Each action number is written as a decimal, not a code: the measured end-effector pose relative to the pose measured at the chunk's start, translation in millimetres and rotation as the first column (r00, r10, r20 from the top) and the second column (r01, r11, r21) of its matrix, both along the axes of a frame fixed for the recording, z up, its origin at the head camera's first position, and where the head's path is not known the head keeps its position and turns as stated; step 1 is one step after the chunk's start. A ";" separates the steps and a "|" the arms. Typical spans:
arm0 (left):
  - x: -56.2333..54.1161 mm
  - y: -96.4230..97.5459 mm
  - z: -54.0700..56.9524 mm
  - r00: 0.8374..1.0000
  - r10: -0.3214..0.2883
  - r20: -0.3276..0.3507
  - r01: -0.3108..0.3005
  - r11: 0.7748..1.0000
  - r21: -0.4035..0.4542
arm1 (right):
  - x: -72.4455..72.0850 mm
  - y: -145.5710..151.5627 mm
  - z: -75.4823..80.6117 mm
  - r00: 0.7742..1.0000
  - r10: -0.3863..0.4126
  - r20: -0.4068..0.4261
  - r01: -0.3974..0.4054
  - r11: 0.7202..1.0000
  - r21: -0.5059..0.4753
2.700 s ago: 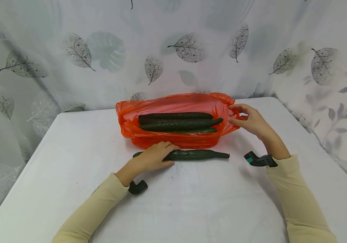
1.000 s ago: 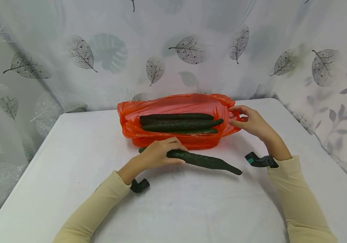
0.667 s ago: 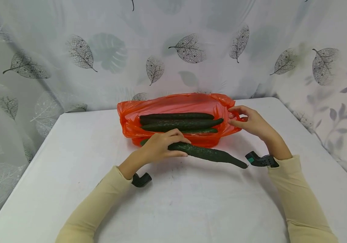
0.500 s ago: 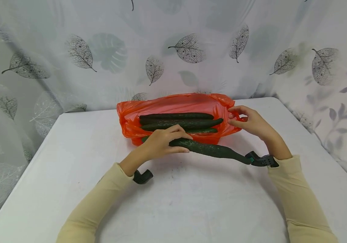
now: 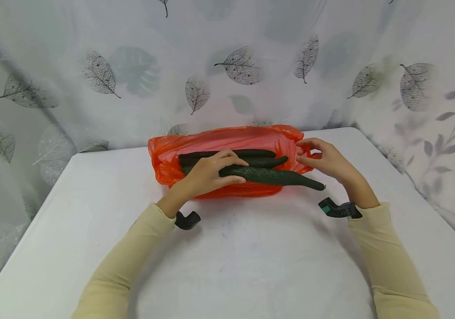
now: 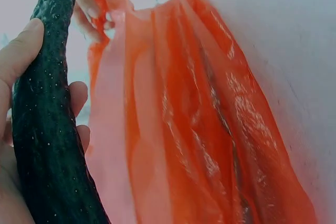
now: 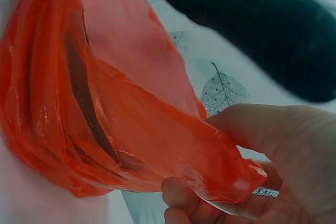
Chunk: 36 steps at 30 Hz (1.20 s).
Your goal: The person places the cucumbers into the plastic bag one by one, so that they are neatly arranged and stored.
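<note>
My left hand (image 5: pixel 209 174) grips a long dark green cucumber (image 5: pixel 271 175) and holds it over the front edge of a red plastic bag (image 5: pixel 219 192). The left wrist view shows thumb and fingers wrapped round this cucumber (image 6: pixel 50 103), with the bag (image 6: pixel 173 114) below and beside it. Several more cucumbers (image 5: pixel 251 153) lie in the open bag, partly hidden by my left hand and the held cucumber. At the bag's right end, my right hand (image 5: pixel 327 158) pinches the handle. Seen from the right wrist, the bag's handle (image 7: pixel 231 177) lies between thumb and fingers.
The bag stands near the back of a white-covered table (image 5: pixel 251 257). Behind it hangs a pale curtain (image 5: pixel 275 66) printed with leaves. Each wrist wears a black camera mount, such as the right one (image 5: pixel 339 208).
My left hand has lifted the cucumber off the table in front of the bag and moved it up and back, over the bag's front edge. The right hand keeps its hold on the handle.
</note>
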<state>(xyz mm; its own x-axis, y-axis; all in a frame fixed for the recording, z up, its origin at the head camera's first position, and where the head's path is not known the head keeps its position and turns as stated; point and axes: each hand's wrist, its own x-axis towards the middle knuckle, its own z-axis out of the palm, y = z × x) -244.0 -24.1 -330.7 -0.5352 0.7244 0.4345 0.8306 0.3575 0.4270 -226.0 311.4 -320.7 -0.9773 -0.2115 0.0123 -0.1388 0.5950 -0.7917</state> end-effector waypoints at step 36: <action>-79.6 -4.5 0.4 0.962 0.155 0.223 -0.091 0.958 -0.274 | 5.2 3.9 3.3 0.997 0.004 -0.076 -0.007 0.999 -0.042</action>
<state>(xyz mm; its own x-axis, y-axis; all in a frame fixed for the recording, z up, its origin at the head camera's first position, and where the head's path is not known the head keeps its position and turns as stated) -323.6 -28.6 -330.3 -0.6922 0.7162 0.0887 0.6573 0.5749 0.4873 -220.7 315.3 -317.5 -0.9719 -0.2150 0.0957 -0.2030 0.5605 -0.8029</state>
